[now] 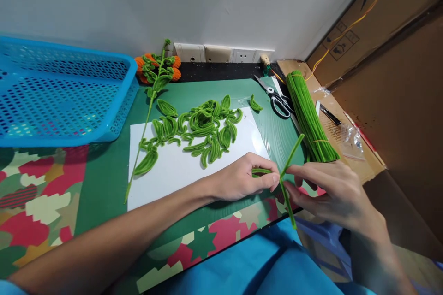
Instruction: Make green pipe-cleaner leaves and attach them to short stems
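Note:
My left hand (247, 177) pinches a looped green pipe cleaner (261, 171) near the table's front edge. Its loop shows inside the curled fingers. Two green stem ends (292, 156) stick out beyond the pinch, one upward and one down toward the edge. My right hand (321, 191) has thumb and index finger at the crossing of these stems, fingertips close to the left hand's. A pile of green pipe-cleaner leaves (204, 126) lies on a white sheet (166, 193) left of my hands. The bundle of straight green pipe cleaners (308, 115) lies behind my right hand.
Scissors (277, 99) and a black pen-like tool (330, 114) lie at the right. A blue basket (114, 101) stands at the left, beside a leafy green stem (150, 106) and orange pipe-cleaner pieces (176, 73). Sockets (218, 54) line the wall; a cardboard box (384, 55) stands right.

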Available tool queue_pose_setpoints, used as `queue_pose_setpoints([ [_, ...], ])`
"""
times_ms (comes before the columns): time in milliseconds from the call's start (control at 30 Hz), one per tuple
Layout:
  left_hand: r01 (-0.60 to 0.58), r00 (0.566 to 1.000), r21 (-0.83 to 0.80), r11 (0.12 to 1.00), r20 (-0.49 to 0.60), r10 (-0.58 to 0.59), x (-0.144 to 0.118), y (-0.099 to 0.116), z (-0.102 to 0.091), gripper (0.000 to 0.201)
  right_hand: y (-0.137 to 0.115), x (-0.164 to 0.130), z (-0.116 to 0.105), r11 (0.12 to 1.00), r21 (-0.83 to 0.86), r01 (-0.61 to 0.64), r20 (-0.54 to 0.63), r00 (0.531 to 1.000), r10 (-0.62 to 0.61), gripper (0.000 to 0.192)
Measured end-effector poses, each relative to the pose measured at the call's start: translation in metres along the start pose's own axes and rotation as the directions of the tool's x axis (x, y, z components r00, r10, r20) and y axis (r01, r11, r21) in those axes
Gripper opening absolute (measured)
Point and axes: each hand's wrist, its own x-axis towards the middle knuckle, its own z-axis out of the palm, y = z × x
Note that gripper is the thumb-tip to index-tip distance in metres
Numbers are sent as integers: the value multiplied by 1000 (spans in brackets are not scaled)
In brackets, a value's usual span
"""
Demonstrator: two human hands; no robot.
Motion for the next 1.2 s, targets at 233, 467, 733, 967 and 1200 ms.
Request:
queue_pose_setpoints([
  [233, -38, 999, 57, 998, 11, 38, 3, 0, -2, 38, -11, 10, -4, 996, 23, -85, 103, 991, 82, 8],
  [467, 24, 999, -10, 1000, 42, -24, 2, 0, -3, 38, -4, 10, -20, 998, -16, -67, 187, 980, 68, 9],
  [733, 135, 991, -185, 973, 17, -135, -1, 0, 2, 41, 8, 5, -17, 994, 105, -42, 192, 981, 22, 29],
  [967, 108, 993, -176, 978, -31, -115, -1, -2, 3, 39, 12, -2, -12, 993, 121, -14, 44, 999, 9, 39],
  [1200, 109, 994, -114, 987, -5, -110, -1, -2, -1, 33, 10, 0, -8, 991, 128, 32, -36, 999, -27, 28],
])
